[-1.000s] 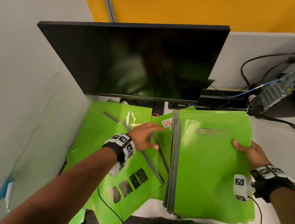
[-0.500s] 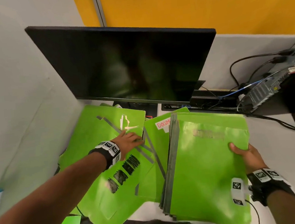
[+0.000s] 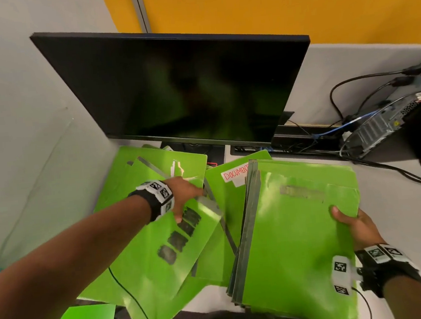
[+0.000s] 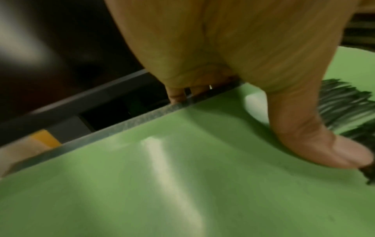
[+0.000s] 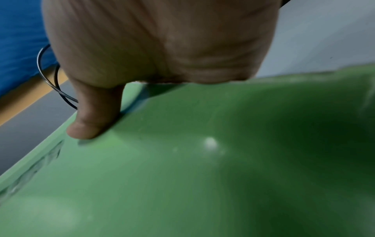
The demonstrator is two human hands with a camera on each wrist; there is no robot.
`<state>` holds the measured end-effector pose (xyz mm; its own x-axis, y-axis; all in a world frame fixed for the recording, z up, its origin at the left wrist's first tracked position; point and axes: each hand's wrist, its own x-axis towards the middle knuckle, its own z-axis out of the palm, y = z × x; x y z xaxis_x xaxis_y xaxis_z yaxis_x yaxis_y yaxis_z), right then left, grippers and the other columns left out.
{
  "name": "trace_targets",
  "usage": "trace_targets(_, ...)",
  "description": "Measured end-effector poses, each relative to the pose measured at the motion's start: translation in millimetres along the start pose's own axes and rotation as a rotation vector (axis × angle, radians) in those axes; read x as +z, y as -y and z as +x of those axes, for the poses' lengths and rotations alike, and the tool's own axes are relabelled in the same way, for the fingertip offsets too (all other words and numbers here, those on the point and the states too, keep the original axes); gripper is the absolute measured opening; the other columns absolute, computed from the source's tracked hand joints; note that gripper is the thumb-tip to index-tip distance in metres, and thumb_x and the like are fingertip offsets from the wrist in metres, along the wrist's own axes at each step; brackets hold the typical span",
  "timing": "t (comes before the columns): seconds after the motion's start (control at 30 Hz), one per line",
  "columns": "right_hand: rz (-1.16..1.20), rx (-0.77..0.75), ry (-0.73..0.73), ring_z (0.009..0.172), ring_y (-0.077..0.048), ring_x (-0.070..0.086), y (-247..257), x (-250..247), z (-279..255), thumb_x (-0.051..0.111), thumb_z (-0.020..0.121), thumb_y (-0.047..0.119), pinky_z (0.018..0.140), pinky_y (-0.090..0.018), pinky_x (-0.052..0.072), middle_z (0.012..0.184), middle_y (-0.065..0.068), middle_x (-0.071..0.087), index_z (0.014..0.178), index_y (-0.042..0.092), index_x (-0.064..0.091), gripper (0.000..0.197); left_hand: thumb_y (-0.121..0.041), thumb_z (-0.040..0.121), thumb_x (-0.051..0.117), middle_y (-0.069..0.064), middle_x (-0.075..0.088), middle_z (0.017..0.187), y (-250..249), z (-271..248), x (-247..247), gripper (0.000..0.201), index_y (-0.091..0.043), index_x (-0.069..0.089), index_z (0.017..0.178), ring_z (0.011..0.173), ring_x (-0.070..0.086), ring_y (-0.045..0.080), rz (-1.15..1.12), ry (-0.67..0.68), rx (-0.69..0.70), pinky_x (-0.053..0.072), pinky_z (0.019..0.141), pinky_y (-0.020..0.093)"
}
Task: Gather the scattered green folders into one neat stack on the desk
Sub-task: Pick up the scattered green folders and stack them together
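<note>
- Two hands on glossy green card folders, spread over a pale grey worktop below a black flat monitor.
- Left hand grip: thumb pressed flat on top, fingers curled under the grey spine edge; it pinches the scribbled folder, lifted and tilted, four black scrawled patches on its cover.
- Right hand grip: thumb on top, fingers hidden beneath; it clamps the right edge of the folder stack, grey spines layered along the stack's left side, a scratched-out label near the top.
- Loose folders lie overlapped at the left, smooth and rectangular; one between the hands carries a white tag lettered in red, partly covered.
- Black and blue cables run to a metal computer case at far right.
</note>
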<state>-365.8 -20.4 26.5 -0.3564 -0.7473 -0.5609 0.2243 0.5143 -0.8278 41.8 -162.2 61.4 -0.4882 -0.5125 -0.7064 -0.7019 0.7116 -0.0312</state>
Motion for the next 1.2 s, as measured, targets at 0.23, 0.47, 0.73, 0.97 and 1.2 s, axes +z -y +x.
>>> trace_targets(0.23, 0.012, -0.007, 0.066, 0.072, -0.024, 0.076, 5.4, -15.2, -3.9, 0.056, 0.095, 0.009, 0.051, -0.038, 0.059, 0.085, -0.004, 0.079, 0.105, 0.019, 0.066, 0.017, -0.049, 0.076, 0.07, 0.01, 0.06, 0.125, 46.2, -14.6, -44.3, 0.067, -0.014, 0.045, 0.126, 0.111, 0.058, 0.03, -0.506, -0.427, -0.3, 0.047, 0.091, 0.037)
trace_targets(0.47, 0.065, 0.003, 0.079, 0.086, -0.033, 0.074, 7.7, -43.0, 13.9, 0.055, 0.095, 0.006, 0.063, -0.051, 0.06, 0.106, -0.015, 0.074, 0.112, 0.018, 0.068, 0.024, -0.056, 0.075, 0.069, 0.01, 0.056, 0.126, 18.4, 7.1, -12.9, 0.079, -0.009, 0.041, 0.132, 0.111, 0.056, 0.03, -1.184, -0.4, -0.573, 0.047, 0.091, 0.039)
trace_targets(0.73, 0.019, 0.01, 0.14, 0.08, -0.029, 0.075, 25.6, -64.8, 26.3, 0.045, 0.099, 0.0, 0.055, -0.041, 0.059, 0.091, -0.01, 0.078, 0.104, 0.014, 0.07, 0.029, -0.053, 0.086, 0.056, 0.018, 0.064, 0.106, -50.6, 41.2, 22.5, 0.072, 0.003, 0.043, 0.129, 0.103, 0.062, 0.032, -1.292, -0.311, -0.853, 0.046, 0.079, 0.034)
trace_targets(0.97, 0.037, 0.022, 0.191, 0.082, -0.028, 0.075, 43.0, -82.0, 39.2, 0.04, 0.101, 0.002, 0.063, -0.044, 0.061, 0.095, -0.009, 0.078, 0.09, 0.024, 0.081, 0.048, -0.043, 0.073, 0.076, 0.013, 0.057, 0.123, -59.6, 50.7, 26.3, 0.08, -0.003, 0.039, 0.133, 0.107, 0.056, 0.033, -1.48, -0.377, -0.83, 0.048, 0.09, 0.037)
trace_targets(1.2, 0.044, -0.003, 0.143, 0.087, -0.03, 0.075, 39.9, -72.8, 53.2, 0.05, 0.098, 0.006, 0.064, -0.045, 0.061, 0.1, -0.01, 0.077, 0.118, 0.014, 0.065, 0.027, -0.037, 0.078, 0.073, 0.017, 0.055, 0.125, -87.4, 64.7, -4.6, 0.078, 0.001, 0.037, 0.136, 0.096, 0.055, 0.029, -1.603, -0.327, -0.859, 0.048, 0.082, 0.032)
